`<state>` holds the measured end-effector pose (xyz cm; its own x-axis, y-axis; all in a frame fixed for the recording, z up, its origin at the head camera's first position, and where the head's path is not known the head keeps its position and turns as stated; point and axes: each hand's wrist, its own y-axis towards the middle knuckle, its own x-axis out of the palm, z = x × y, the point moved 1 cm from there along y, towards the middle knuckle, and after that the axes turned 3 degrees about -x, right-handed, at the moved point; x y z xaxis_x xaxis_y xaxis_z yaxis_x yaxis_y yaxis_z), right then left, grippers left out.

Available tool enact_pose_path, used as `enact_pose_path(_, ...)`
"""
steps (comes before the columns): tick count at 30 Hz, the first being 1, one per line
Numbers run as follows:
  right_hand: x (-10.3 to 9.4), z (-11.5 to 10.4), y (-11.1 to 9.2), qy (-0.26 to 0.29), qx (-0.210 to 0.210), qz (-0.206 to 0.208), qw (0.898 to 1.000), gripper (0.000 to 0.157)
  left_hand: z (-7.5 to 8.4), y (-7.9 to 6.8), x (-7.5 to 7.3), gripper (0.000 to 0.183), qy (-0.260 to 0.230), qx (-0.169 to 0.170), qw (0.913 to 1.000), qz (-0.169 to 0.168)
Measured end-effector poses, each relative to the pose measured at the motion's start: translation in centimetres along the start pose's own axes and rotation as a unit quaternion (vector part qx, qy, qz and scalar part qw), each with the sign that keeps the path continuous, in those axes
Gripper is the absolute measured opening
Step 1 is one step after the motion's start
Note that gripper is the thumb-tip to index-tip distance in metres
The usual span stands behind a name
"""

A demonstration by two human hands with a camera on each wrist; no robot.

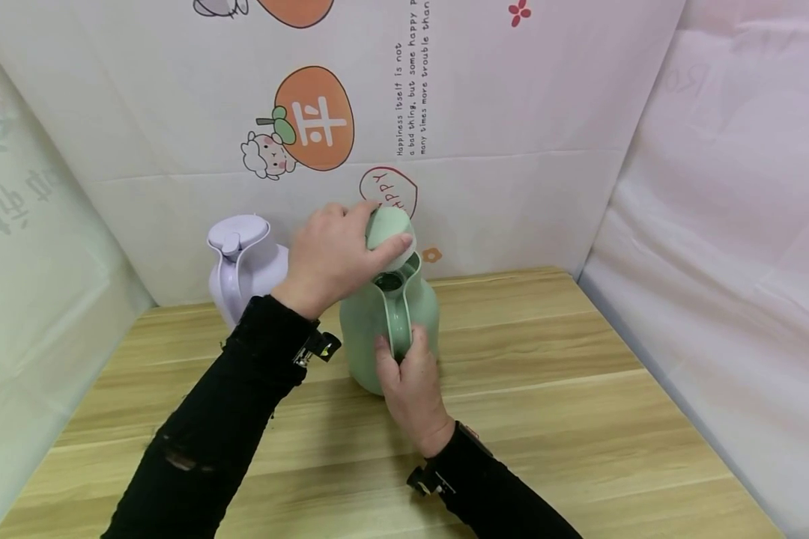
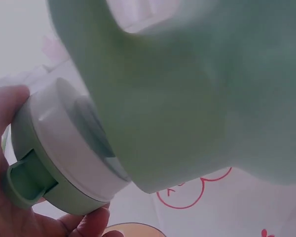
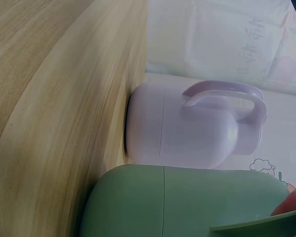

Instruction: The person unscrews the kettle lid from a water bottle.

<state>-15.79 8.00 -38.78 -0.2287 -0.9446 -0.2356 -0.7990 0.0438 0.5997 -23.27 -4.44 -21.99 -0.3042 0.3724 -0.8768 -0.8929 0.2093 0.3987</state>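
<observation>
A green thermos jug (image 1: 362,344) stands on the wooden table with its dark round mouth (image 1: 388,281) uncovered. My left hand (image 1: 325,258) grips its green lid (image 1: 387,227), which is tilted and raised just above the rim. In the left wrist view the lid (image 2: 71,153) shows a pale lower ring and a green push tab (image 2: 30,178), apart from the jug's neck. Lower down, my right hand (image 1: 414,393) holds the jug's handle (image 1: 399,323), thumb along one side. Only some fingertips (image 3: 290,202) of that hand appear in the right wrist view, beside the green body.
A lilac jug (image 1: 266,269) with its lid on stands behind and left of the green one, close to the back wall. Printed white cloth (image 1: 512,209) rises behind the table (image 1: 546,389), with plain cloth at both sides.
</observation>
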Motion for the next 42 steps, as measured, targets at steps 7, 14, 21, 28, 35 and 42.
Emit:
enact_pose_path(7, 0.1, 0.0, 0.0, -0.007, 0.008, 0.004, 1.000, 0.026, -1.3, -0.7, -0.6, 0.081, -0.142, -0.023, 0.9893, 0.022)
enact_pose_path(14, 0.2, 0.0, 0.0, -0.001, 0.016, 0.011, 1.000, 0.026, -2.6, -2.2, -0.3, 0.069, -0.337, -0.065, 0.9387, 0.027)
enact_pose_path(21, 0.2, 0.2, 0.1, -0.019, 0.009, 0.027, 0.999, 0.027, -3.4, -3.4, 0.5, 0.049, -0.520, -0.062, 0.8501, 0.059)
enact_pose_path(28, 0.0, 0.6, 0.5, -0.030, 0.016, 0.043, 0.998, 0.030, -3.9, -4.0, 1.7, 0.044, -0.617, -0.088, 0.7790, 0.068)
enact_pose_path(35, -0.2, 1.0, 1.0, -0.030, 0.023, 0.054, 0.998, 0.032, -4.5, -5.0, 3.1, 0.047, -0.678, -0.140, 0.7171, 0.080)
enact_pose_path(42, -0.7, 1.9, 1.8, -0.044, 0.035, 0.075, 0.996, 0.034, -5.3, -5.5, 4.6, 0.055, -0.705, -0.167, 0.6830, 0.095)
